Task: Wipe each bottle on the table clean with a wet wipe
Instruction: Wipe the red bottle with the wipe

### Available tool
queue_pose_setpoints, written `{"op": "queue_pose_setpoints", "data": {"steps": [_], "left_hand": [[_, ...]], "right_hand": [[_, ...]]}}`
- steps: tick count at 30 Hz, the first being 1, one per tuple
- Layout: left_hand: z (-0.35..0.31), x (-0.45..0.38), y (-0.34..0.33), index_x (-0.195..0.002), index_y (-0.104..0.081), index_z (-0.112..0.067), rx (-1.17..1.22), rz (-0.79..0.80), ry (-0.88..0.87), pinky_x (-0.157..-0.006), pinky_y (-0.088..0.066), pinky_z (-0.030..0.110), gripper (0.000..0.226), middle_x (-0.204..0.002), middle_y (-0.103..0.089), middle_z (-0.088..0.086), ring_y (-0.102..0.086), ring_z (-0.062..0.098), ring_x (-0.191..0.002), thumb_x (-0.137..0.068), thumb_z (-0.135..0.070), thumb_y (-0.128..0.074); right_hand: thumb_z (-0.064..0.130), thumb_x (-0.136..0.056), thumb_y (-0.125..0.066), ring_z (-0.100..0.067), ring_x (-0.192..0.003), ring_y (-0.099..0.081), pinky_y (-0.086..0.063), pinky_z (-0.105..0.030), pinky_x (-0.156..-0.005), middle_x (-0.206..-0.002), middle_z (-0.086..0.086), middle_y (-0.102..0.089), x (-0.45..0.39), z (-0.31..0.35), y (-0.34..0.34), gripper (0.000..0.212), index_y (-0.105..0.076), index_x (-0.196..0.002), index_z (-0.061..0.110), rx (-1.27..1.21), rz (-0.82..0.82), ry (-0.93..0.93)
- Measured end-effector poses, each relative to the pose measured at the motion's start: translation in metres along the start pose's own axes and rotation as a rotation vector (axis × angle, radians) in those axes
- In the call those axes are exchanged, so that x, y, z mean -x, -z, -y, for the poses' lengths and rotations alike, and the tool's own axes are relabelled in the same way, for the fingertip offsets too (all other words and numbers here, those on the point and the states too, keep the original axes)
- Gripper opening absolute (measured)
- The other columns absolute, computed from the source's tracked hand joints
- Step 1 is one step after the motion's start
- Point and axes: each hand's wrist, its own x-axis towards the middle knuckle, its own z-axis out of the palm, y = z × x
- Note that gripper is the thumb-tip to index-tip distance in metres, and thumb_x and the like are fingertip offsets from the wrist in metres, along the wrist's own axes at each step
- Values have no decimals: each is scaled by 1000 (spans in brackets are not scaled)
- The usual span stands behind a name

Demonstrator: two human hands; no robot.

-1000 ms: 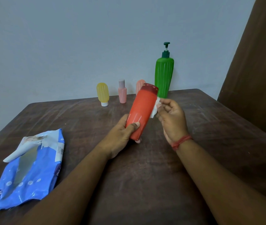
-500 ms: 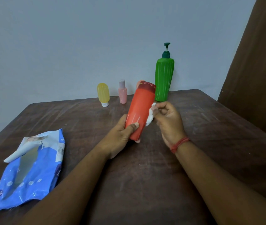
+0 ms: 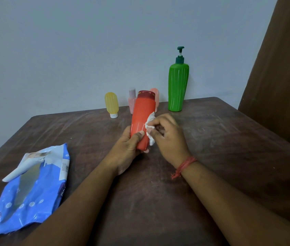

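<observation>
My left hand [image 3: 130, 144] grips the lower end of a red bottle [image 3: 142, 114], held nearly upright above the brown table [image 3: 229, 139]. My right hand [image 3: 167, 134] pinches a crumpled white wet wipe [image 3: 149, 125] against the bottle's right side, low down. Along the table's far edge stand a yellow bottle [image 3: 111, 104], a small pink bottle [image 3: 131, 99] and a peach bottle [image 3: 155, 95], the last two partly hidden behind the red one. A tall green pump bottle [image 3: 178, 86] stands to their right.
A blue wet-wipe pack [image 3: 32, 189] with its flap lifted lies at the table's front left. A grey wall runs behind the table, and a dark brown panel [image 3: 279, 68] rises at the right.
My right hand has slid the wipe down the red bottle's right side, from near the cap to the lower body. The bottle now stands more upright in my left hand.
</observation>
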Motion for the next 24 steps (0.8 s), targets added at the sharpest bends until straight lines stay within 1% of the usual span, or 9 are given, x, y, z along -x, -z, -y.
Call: {"op": "queue_pose_setpoints", "data": {"steps": [3, 5, 7, 11, 14, 16, 20, 22, 24], "left_hand": [[1, 0, 0, -134, -48, -20, -21, 2, 11, -73, -54, 34, 32, -121, -61, 12, -64, 19, -93, -103, -24, -52], [0, -1, 1, -136, -48, -22, 35, -11, 13, -72, -54, 33, 33, -124, -62, 11, -65, 19, -95, -103, -23, -52], [-2, 0, 2, -135, -48, -23, 77, -13, 13, -71, -54, 32, 32, -122, -63, 8, -65, 17, -95, -103, -21, -51], [-3, 3, -1, -127, -52, -25, -1, 35, 13, -72, -55, 33, 25, -122, -60, 10, -62, 20, -94, -102, -23, -53], [-5, 3, 1, -131, -51, -21, 77, 17, 1, -71, -55, 35, 30, -120, -66, 10, -66, 20, -94, -102, -21, -53], [-5, 3, 1, -133, -50, -21, 95, 16, -23, -70, -55, 34, 32, -114, -68, 6, -68, 16, -92, -101, -23, -54], [-3, 6, 0, -131, -52, -17, 62, 75, -38, -70, -55, 31, 49, -111, -63, 8, -62, 15, -91, -95, -50, -55], [-4, 7, 2, -131, -53, -18, 80, 95, -27, -73, -57, 32, 59, -111, -66, 8, -64, 16, -93, -95, -63, -42], [-6, 5, 3, -136, -53, -16, 142, 116, 4, -79, -59, 36, 71, -113, -71, 11, -69, 20, -95, -92, -66, -28]], "right_hand": [[1, -92, -63, -9, -108, -61, -50, -26, -96, -109, 4, -62, 0, 4, -1, 18, -74, -101, 12, 23, -80, 0], [0, -93, -59, -12, -116, -58, -45, -24, -103, -115, 3, -62, 4, 6, -3, 24, -74, -109, 11, 76, 26, 60], [0, -93, -57, -18, -116, -57, -44, -26, -104, -118, -2, -62, 5, 5, -3, 28, -73, -114, 9, 167, 83, 153], [1, -93, -53, -23, -121, -56, -45, -34, -106, -124, -7, -61, -5, 0, 2, 32, -69, -120, 6, 290, -17, 112], [13, -94, -51, -22, -111, -58, -45, -26, -101, -115, -5, -64, 4, 10, 2, 32, -72, -116, 7, 291, 77, 223], [17, -93, -50, -20, -107, -58, -43, -19, -98, -111, -5, -64, 5, 14, 3, 33, -73, -114, 7, 293, 82, 292], [6, -95, -56, -16, -110, -57, -47, -23, -97, -115, -4, -58, -1, 12, 7, 29, -70, -120, 8, 297, -30, 191], [-1, -92, -59, -14, -108, -57, -46, -20, -96, -112, -4, -59, 4, 12, 7, 26, -71, -115, 6, 284, 20, 217], [-3, -90, -62, -13, -104, -58, -43, -16, -95, -107, -5, -61, 6, 12, 7, 23, -72, -110, 5, 275, 101, 278]]}}
